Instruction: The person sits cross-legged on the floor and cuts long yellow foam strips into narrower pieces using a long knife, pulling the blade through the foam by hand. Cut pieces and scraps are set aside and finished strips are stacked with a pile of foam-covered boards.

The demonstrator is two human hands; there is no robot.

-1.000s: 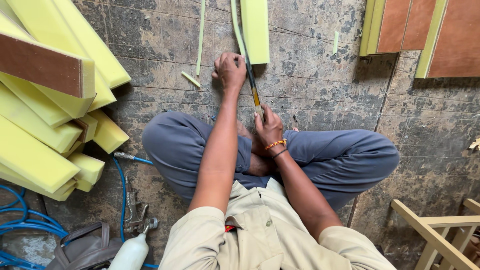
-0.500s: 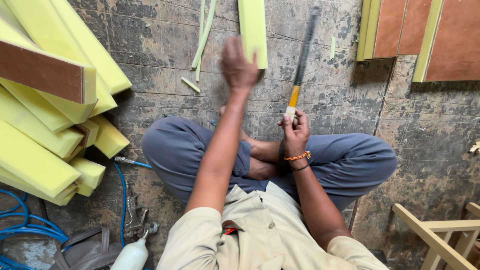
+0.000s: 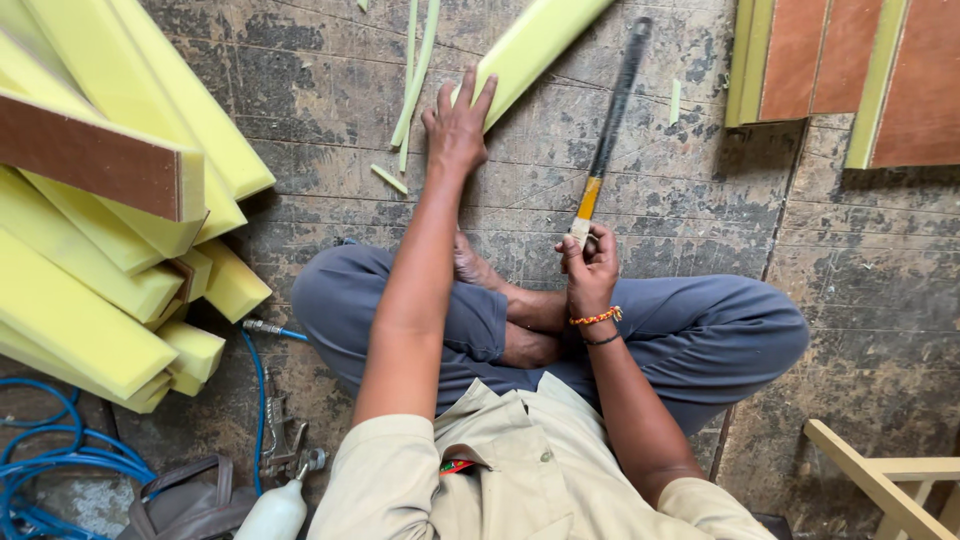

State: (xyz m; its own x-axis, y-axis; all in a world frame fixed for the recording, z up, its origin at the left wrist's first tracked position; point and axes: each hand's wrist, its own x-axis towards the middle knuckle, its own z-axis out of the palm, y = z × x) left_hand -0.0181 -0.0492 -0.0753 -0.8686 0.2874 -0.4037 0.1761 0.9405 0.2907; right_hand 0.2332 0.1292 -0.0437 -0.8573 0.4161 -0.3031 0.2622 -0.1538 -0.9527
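Head view: left hand (image 3: 458,125) stretched forward, fingers spread flat against the near end of a yellow foam strip (image 3: 535,42) lying on the floor (image 3: 700,200); right hand (image 3: 590,265) fisted tight round the handle of a long dark blade (image 3: 612,130), tip angled up and away. Thin foam offcuts (image 3: 412,75) just left of the strip; stacked foam blocks (image 3: 110,230) well off to the left.

The left arm is stretched straight forward, elbow locked, bare from the short sleeve down. The left hand (image 3: 458,125) is laid flat, palm down, fingers (image 3: 484,90) spread and pointing away. The right arm is bent at the elbow and drawn in close over the crossed legs. The right hand (image 3: 590,265) is curled into a closed grip, wrist banded with a beaded bracelet.
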